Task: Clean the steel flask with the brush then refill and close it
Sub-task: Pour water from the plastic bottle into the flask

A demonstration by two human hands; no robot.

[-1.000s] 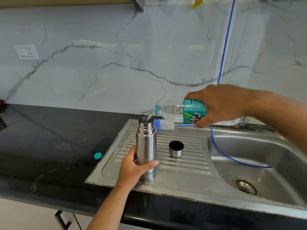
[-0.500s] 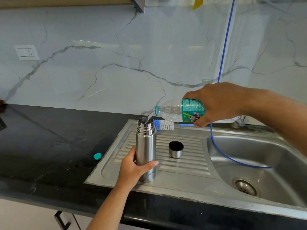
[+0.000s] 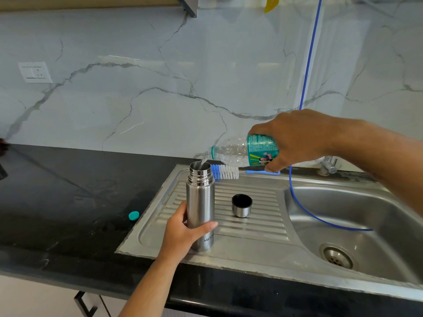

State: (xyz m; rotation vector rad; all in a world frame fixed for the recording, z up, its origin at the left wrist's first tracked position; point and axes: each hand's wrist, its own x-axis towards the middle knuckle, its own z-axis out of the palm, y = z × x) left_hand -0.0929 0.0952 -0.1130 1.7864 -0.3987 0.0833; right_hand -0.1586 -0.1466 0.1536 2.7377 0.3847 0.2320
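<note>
The steel flask (image 3: 200, 207) stands upright and uncapped on the ribbed drainboard (image 3: 251, 225) of the sink, a little left of the frame's centre. The left hand (image 3: 183, 232) takes it in a grip low on the body, thumb across the front and fingers curled round the far side. Above and to the right, the right hand (image 3: 295, 138) has its grip wrapped round a clear plastic bottle (image 3: 242, 151) with a green label, tilted so its mouth sits just over the flask's opening; a thin stream of water falls in. Behind the flask lies the blue-and-white brush (image 3: 225, 172), touching the sink's back edge. The flask's cap (image 3: 241, 205) stands open side up on the drainboard, just right of the flask. A small teal bottle cap (image 3: 134, 215) lies on the black bench (image 3: 68, 202) at left.
</note>
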